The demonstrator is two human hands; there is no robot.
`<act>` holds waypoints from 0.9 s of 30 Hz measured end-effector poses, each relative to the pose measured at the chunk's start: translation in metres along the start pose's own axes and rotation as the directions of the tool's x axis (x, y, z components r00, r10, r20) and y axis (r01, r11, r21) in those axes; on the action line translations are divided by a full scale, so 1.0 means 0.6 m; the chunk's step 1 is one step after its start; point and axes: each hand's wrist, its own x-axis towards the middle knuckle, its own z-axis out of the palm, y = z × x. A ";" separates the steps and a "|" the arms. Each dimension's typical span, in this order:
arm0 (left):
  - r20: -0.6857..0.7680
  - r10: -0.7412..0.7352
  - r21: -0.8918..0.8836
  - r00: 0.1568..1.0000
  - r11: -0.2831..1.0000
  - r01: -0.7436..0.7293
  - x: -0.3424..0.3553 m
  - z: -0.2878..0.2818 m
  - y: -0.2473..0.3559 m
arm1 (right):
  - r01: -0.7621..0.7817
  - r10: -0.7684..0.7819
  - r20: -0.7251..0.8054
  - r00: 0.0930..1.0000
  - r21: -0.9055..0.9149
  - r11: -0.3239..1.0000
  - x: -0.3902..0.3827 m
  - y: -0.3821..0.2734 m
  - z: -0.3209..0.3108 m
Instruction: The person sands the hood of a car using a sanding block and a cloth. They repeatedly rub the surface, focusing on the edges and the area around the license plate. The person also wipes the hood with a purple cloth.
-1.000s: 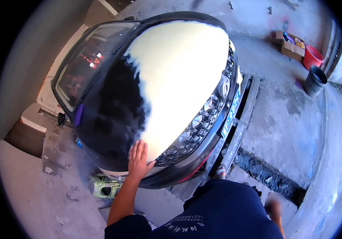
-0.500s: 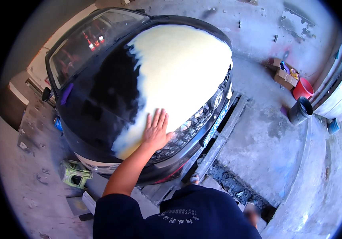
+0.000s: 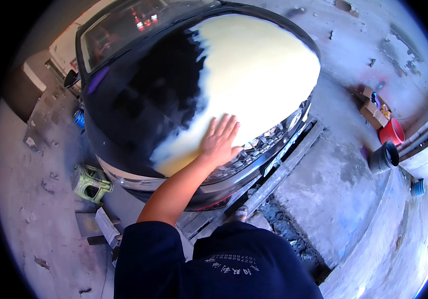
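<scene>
The fingers of the left hand are straight and a little bit apart, and the hand lies flat on the pale yellow patch. That patch is on the black hood, right in front of the person, and the thumb is near the hood's front edge. A green stool is on the floor, left of the hood.

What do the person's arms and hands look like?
The left hand is bare: no glove or watch shows. The bare forearm meets a short, dark navy cloth sleeve; the matching shirt has pale printing. The right hand is out of view.
</scene>
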 end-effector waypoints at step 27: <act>-0.149 -0.518 -0.181 0.842 0.852 0.492 -0.252 0.017 -0.035 | -0.042 0.046 0.095 0.994 -0.040 0.998 0.165 -0.027 -0.085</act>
